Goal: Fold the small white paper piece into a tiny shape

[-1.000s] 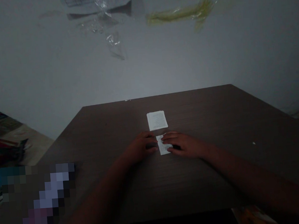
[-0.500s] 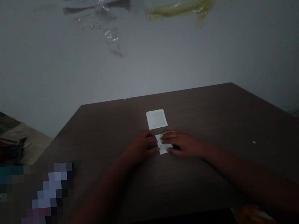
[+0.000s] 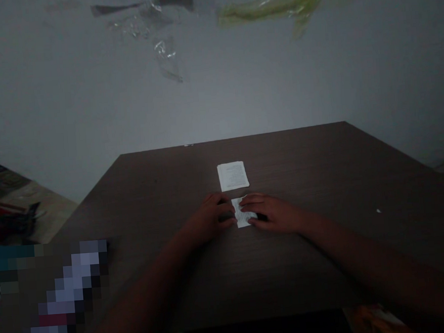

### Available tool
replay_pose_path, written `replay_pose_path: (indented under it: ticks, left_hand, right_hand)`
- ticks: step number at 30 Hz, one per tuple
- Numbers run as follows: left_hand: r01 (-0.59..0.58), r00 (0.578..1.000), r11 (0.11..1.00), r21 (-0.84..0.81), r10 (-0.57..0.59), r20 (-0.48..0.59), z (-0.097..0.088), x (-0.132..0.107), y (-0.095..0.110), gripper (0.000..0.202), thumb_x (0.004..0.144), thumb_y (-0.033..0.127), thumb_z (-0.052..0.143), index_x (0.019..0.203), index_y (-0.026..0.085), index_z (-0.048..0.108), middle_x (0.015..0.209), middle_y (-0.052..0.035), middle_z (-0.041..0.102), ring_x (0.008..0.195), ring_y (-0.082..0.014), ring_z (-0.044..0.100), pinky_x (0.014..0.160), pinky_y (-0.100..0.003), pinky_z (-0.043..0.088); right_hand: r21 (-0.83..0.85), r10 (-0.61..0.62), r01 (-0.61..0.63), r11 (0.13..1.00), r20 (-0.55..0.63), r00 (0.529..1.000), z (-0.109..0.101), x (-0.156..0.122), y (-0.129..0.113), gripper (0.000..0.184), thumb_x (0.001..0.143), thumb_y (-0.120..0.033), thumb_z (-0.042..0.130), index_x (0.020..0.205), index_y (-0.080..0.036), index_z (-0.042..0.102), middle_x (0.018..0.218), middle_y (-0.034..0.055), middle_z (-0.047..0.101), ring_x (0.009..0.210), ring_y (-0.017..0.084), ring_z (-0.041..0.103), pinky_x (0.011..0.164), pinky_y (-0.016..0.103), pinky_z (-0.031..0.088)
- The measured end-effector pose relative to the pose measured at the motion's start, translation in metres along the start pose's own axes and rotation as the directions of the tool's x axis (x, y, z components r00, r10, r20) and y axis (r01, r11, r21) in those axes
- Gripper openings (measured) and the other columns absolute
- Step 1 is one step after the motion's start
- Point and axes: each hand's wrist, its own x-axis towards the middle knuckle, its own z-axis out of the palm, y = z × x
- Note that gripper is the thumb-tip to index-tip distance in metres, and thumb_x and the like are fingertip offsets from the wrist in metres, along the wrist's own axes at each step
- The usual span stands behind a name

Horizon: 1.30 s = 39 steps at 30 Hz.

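I see dark brown counter (image 3: 301,168), faint streaky grain. Small paper (image 3: 243,219) white, grey printed lines. Paper stack (image 3: 233,176) white too, rows of grey print. Wall (image 3: 277,81) grey; tape (image 3: 260,11) yellow.

1 head view, forward, down over table (image 3: 301,166)

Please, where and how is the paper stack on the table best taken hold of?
The paper stack is probably best pinched by its left and right edges, from above: it lies flat on the table, and its left edge looks slightly stepped, so side pressure may align it.
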Motion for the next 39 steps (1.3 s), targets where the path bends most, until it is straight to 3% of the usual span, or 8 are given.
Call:
replay_pose_path:
  ticks: [8, 19, 32, 39]
  left_hand:
    - [0.006, 0.996, 1.0, -0.018, -0.004, 0.087, -0.007, -0.0013, -0.0015, 0.017, 0.107, 0.025, 0.087, 0.122, 0.028, 0.093, 0.161, -0.0134, 0.07, 0.154, -0.0385, 0.064, 0.136, -0.062, 0.05]
    - [0.007, 0.999, 1.0, -0.003, -0.007, 0.046, -0.0072, -0.0023, 0.0038, 0.018, 0.104, 0.019, 0.084, 0.117, 0.027, 0.093, 0.16, -0.0105, 0.073, 0.151, -0.037, 0.067, 0.134, -0.055, 0.052]
    - [0.024, 0.998, 1.0, -0.009, -0.024, 0.053, -0.0037, 0.0, -0.0002, 0.017, 0.104, 0.024, 0.088, 0.119, 0.032, 0.093, 0.159, -0.0108, 0.071, 0.152, -0.0368, 0.066, 0.134, -0.058, 0.052]
    - [0.032, 0.999, 0.999, -0.017, -0.032, 0.035, -0.0032, -0.0002, 0.0065, 0.008, 0.105, 0.026, 0.089, 0.113, 0.026, 0.092, 0.154, -0.0116, 0.072, 0.149, -0.0369, 0.065, 0.132, -0.058, 0.053]
  right_hand:
    - [-0.017, 0.017, -0.017, 1.0, 0.026, 1.0, -0.0021, 0.0005, -0.0023, 0.035, 0.116, -0.036, 0.073, 0.147, -0.023, 0.081, 0.148, 0.0163, 0.082, 0.146, 0.032, 0.073, 0.127, 0.058, 0.062]
    - [-0.049, -0.013, 0.013, 0.999, 0.015, 1.0, 0.0003, 0.0006, -0.0014, 0.034, 0.117, -0.034, 0.071, 0.146, -0.019, 0.08, 0.146, 0.0187, 0.082, 0.143, 0.033, 0.075, 0.126, 0.059, 0.062]
    - [-0.048, 0.017, -0.016, 0.999, 0.026, 1.0, -0.0006, 0.0009, -0.0031, 0.032, 0.115, -0.033, 0.073, 0.144, -0.024, 0.081, 0.145, 0.0166, 0.081, 0.143, 0.033, 0.074, 0.123, 0.06, 0.063]
    - [-0.051, 0.001, 0.0, 0.999, 0.027, 1.0, -0.0002, 0.0012, -0.004, 0.032, 0.113, -0.03, 0.075, 0.143, -0.02, 0.08, 0.144, 0.0178, 0.081, 0.141, 0.033, 0.074, 0.123, 0.059, 0.063]
